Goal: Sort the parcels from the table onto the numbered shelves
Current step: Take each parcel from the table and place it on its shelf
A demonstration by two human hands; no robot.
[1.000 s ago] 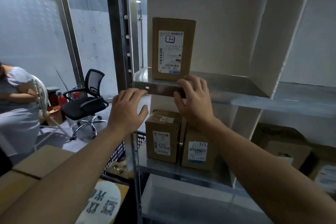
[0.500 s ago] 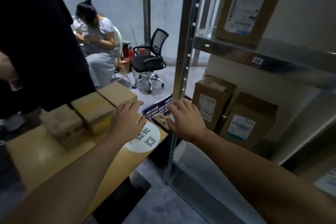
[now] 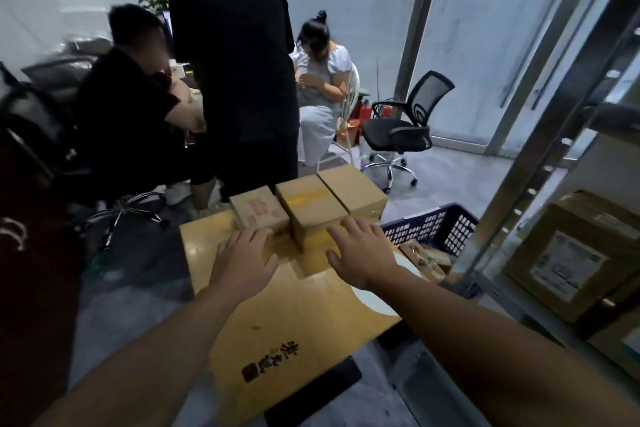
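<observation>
Three cardboard parcels in a row at the far end of the tabletop [image 3: 304,315], side against side: a left parcel [image 3: 258,210] with faded red print on top, a middle parcel [image 3: 311,210] with a yellow tape stripe, and a plain right parcel [image 3: 351,188] set a little further back.

Left hand [image 3: 242,260] palm down, fingers straight and slightly spread, fingertips at the near face of the left parcel. Touching it or just short of it, impossible to tell. Right hand [image 3: 360,253] likewise flat and spread, gripping nothing, just right of the middle parcel's near corner, fingertips close to the foot of the right parcel. Middle parcel therefore between the two hands and a little beyond them.

Right of the tabletop, a dark blue crate [image 3: 433,227], then the metal shelf rack [image 3: 540,149] with a labelled box [image 3: 568,253] on a low shelf. Behind the parcels, a standing person in black [image 3: 235,62], two people seated, and a black office chair [image 3: 401,128].

Against half a second ago: right hand no longer out over the crate by the rack upright but in over the tabletop. Left hand, then by the right parcel's near corner, now before the left one. View swung leftward, rack pushed to the right edge. A second ago, both hands up at a shelf edge beneath an upright labelled parcel.
</observation>
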